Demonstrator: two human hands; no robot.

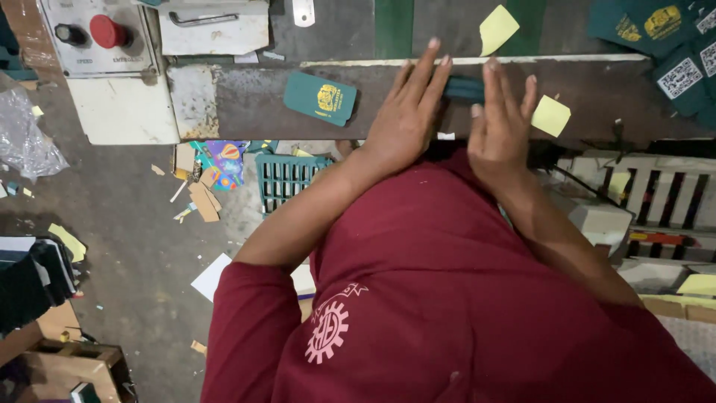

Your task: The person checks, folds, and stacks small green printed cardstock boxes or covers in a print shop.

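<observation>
At the far left a crumpled clear plastic bag point(26, 138) lies on the grey floor point(142, 246), and above it sits a pale control box point(101, 37) with a black knob point(68, 33) and a red push button point(108, 31). Scraps of card and paper point(198, 198) are scattered on the floor below the box, near a teal plastic crate point(287, 179). On the dark, worn work surface point(246, 101) a green booklet cover point(321, 98) with a gold emblem lies flat, well apart from the hands. Further along, the left hand point(406, 116) lies palm down with its fingers straight and close together, the fingertips reaching the pale far edge of the surface; it grips nothing and presses on the left end of a dark green booklet point(464, 89), which lies between the two hands and is mostly hidden by them. The right hand point(501, 127) is just beside it, also flat and open with fingers stretched out, resting on the booklet's right end. Both arms come out of a dark red shirt point(447, 298) with a pale gear print. A yellow sticky note point(497, 28) lies beyond the hands, and another yellow note point(550, 116) lies just right of the right hand's fingers. At the top right corner a pile of green covers point(664, 26) overlaps, and below it stands a white slatted rack point(664, 194).
</observation>
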